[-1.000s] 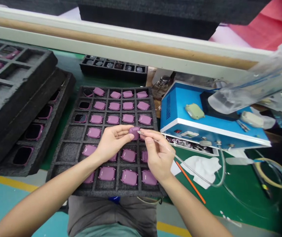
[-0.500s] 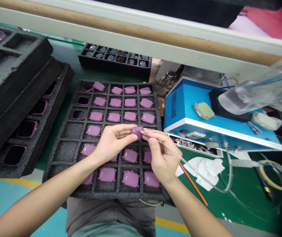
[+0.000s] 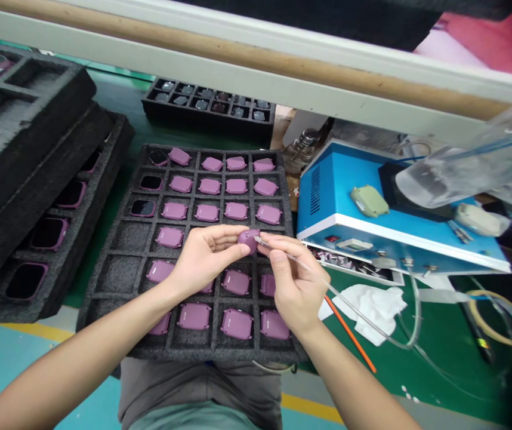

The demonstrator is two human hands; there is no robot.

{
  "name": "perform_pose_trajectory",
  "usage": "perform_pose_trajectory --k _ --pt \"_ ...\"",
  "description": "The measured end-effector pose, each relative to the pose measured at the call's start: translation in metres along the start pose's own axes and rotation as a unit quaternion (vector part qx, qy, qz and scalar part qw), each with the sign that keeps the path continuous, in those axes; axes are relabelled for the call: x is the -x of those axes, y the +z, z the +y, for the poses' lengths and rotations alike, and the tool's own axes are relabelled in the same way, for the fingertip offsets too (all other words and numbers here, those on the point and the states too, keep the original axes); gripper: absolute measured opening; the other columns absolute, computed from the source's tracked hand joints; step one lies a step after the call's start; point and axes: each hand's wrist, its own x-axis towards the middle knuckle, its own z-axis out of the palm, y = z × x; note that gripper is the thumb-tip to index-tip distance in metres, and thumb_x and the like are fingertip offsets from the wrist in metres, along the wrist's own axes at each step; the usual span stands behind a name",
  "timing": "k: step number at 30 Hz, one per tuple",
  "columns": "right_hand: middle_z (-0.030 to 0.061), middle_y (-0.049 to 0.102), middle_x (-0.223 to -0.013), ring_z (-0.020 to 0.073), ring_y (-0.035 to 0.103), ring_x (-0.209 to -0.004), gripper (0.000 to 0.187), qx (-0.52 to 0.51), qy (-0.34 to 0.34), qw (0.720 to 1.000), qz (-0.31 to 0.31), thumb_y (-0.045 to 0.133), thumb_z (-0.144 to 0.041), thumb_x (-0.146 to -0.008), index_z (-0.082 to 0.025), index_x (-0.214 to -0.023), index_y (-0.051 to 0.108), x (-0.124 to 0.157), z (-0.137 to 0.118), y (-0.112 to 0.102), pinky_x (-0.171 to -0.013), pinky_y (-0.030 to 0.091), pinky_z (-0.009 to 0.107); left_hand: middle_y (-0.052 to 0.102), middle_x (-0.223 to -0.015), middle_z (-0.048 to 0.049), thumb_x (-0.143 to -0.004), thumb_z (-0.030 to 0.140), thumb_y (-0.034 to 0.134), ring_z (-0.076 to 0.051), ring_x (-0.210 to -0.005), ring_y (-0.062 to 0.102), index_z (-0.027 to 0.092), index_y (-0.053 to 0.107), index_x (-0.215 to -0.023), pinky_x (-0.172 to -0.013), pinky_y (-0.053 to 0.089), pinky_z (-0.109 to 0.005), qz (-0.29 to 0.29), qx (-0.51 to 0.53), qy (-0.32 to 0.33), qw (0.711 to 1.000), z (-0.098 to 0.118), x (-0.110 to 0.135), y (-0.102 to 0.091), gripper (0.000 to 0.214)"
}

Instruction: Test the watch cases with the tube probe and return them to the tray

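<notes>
My left hand [image 3: 202, 258] is closed on a purple watch case [image 3: 249, 240], held above a black foam tray [image 3: 117, 263]. My right hand [image 3: 294, 280] pinches a thin metal-tipped dispensing needle [image 3: 274, 248] on a clear tube [image 3: 372, 325], with its tip touching the right edge of the case. The tray's cells hold several more purple cases [image 3: 236, 211], most face down. Three cells at the far left show dark screens [image 3: 143, 208]. A few left-hand cells are bare.
A blue machine [image 3: 372, 230] stands right of the tray, with a green case [image 3: 369, 200] on top. Stacked foam trays [image 3: 36, 197] lie at the left, and another tray [image 3: 206, 107] at the back. A white cloth [image 3: 372, 307], an orange stick [image 3: 349, 340] and a tape roll [image 3: 502, 316] lie on the green mat.
The view shifted slightly between the earliest frame and now. Both hands keep the same hold, with the needle tip staying at the case.
</notes>
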Motion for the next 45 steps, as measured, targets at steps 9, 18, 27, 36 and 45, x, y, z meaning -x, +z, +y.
perform_pose_trajectory --k 9,18,27,36,45 --pt "0.0068 0.077 -0.113 0.0237 0.074 -0.110 0.016 0.005 0.006 1.000 -0.006 0.064 -0.022 -0.103 -0.027 -0.109 0.078 0.000 0.000 -0.001 -0.094 0.067 0.044 0.084 -0.111 -0.0079 -0.074 0.025 0.094 -0.027 -0.106 0.081 0.016 0.082 -0.109 -0.102 0.065 -0.039 0.001 -0.008 0.004 1.000 -0.001 0.000 0.000 0.038" --pt "0.0081 0.076 -0.114 0.0248 0.074 -0.111 0.015 0.006 0.013 1.000 -0.012 0.064 -0.026 -0.103 -0.027 -0.109 0.078 -0.001 0.001 -0.001 -0.095 0.067 0.046 0.084 -0.109 -0.0083 -0.072 0.028 0.095 -0.026 -0.105 0.081 0.016 0.083 -0.109 -0.103 0.064 -0.039 0.011 -0.015 -0.008 1.000 0.001 -0.001 0.001 0.041" --pt "0.0073 0.076 -0.116 0.0225 0.073 -0.112 0.017 -0.009 0.005 1.000 -0.025 0.062 -0.026 -0.104 -0.029 -0.112 0.076 -0.007 0.003 0.000 -0.096 0.066 0.042 0.085 -0.105 -0.0080 -0.069 0.032 0.097 -0.025 -0.098 0.082 0.017 0.083 -0.106 -0.100 0.065 -0.037 0.025 -0.047 -0.006 0.999 0.008 -0.003 0.001 0.042" --pt "0.0069 0.076 -0.116 0.0214 0.073 -0.110 0.017 -0.005 -0.005 1.000 -0.027 0.062 -0.026 -0.104 -0.028 -0.112 0.076 -0.008 0.002 0.000 -0.096 0.065 0.041 0.084 -0.106 -0.0097 -0.068 0.036 0.098 -0.028 -0.102 0.081 0.017 0.083 -0.108 -0.104 0.063 -0.043 0.031 -0.058 -0.011 0.998 0.009 -0.004 0.001 0.048" --pt "0.0068 0.076 -0.115 0.0202 0.073 -0.108 0.016 0.003 -0.006 1.000 -0.026 0.061 -0.026 -0.104 -0.028 -0.112 0.076 -0.008 0.003 0.000 -0.094 0.066 0.039 0.084 -0.111 -0.0121 -0.067 0.043 0.098 -0.030 -0.105 0.080 0.017 0.083 -0.108 -0.106 0.062 -0.046 0.024 -0.070 -0.015 0.997 0.011 -0.005 0.001 0.052"
